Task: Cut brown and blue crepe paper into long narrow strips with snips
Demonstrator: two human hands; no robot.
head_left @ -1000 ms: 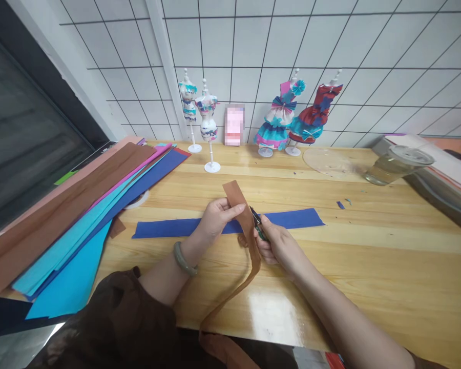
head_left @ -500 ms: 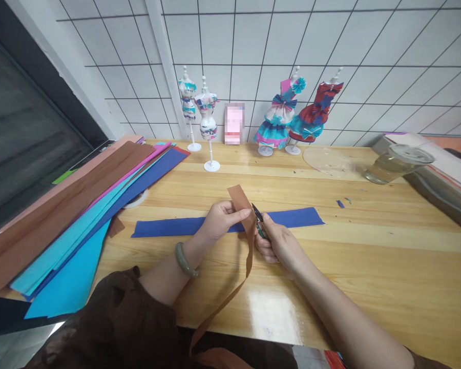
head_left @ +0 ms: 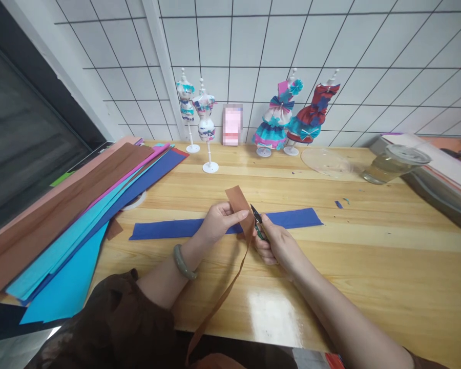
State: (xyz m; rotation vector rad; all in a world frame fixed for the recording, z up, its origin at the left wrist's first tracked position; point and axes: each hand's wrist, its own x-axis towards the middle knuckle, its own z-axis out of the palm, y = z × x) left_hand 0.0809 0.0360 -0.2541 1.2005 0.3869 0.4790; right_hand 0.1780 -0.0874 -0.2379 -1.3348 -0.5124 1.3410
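My left hand (head_left: 218,223) pinches a brown paper strip (head_left: 236,199) between thumb and fingers; the strip's upper end sticks up beyond the fingers. Its long tail hangs down past the table's front edge toward my lap. Small thread snips (head_left: 258,223) with dark blades are gripped in my right hand (head_left: 274,238), the blades beside the right edge of the brown strip. Whether the blades touch the paper I cannot tell. Beneath both hands a blue paper strip (head_left: 169,228) lies flat across the table, its middle partly covered by them.
Coloured paper sheets (head_left: 80,205) are stacked at the left, over a white tape roll (head_left: 135,201). Two painted mannequins (head_left: 206,123) and two dressed ones (head_left: 278,120) stand by the tiled wall. A lidded cup (head_left: 394,164) is at the right, near blue scraps (head_left: 338,204).
The hanging tail of the brown strip has turned and looks narrower, shifted slightly left. Both hands keep nearly the same pose; the whole view has shifted a little.
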